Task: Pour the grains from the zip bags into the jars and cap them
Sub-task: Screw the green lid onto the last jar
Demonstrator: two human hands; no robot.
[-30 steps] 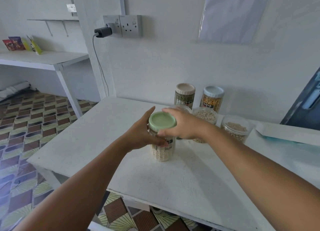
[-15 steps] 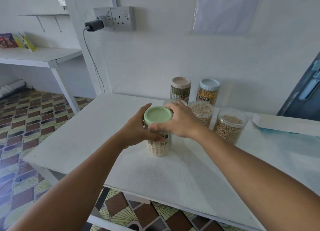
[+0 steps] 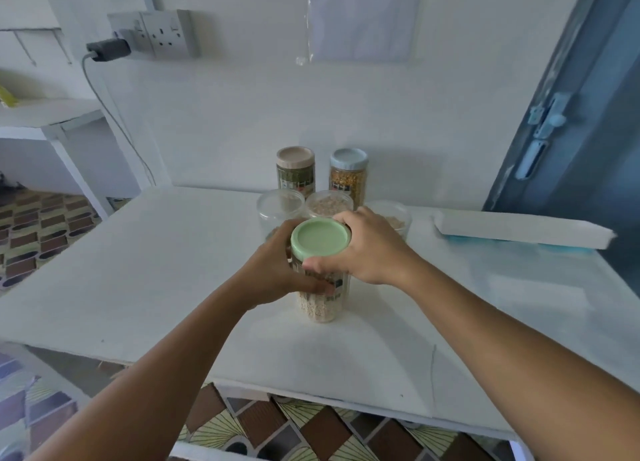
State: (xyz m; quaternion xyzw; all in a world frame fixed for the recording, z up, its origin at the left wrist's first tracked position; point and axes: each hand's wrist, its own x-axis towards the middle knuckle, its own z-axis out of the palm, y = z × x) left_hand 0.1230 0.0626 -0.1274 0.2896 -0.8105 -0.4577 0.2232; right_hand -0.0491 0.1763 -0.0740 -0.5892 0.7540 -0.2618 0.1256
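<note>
Clear jar (image 3: pixel 320 303) of pale grains stands upright on the white counter (image 3: pixel 145 273), near its middle. Green lid (image 3: pixel 320 236) sits on top of the jar. Left hand (image 3: pixel 277 270) wraps the jar body from the left, thumb across the front over the label, grip closed on the jar. Right hand (image 3: pixel 372 249) is on the lid from the right, fingers curled round the far rim, thumb at the front edge, grip closed on the lid.

Behind the hands, w/ lids off: 3 clear tubs, left tub (image 3: pixel 278 206), middle tub (image 3: pixel 329 204) w/ grains showing, right tub (image 3: pixel 394 218) partly hidden by the right hand. At the wall, 2 capped jars: beige-lid jar (image 3: pixel 296 171) w/ dark green contents, blue-lid jar (image 3: pixel 348 173) w/ yellow-orange contents. White box (image 3: pixel 519 230) lies on the counter's right side, well apart from the jars.
</note>
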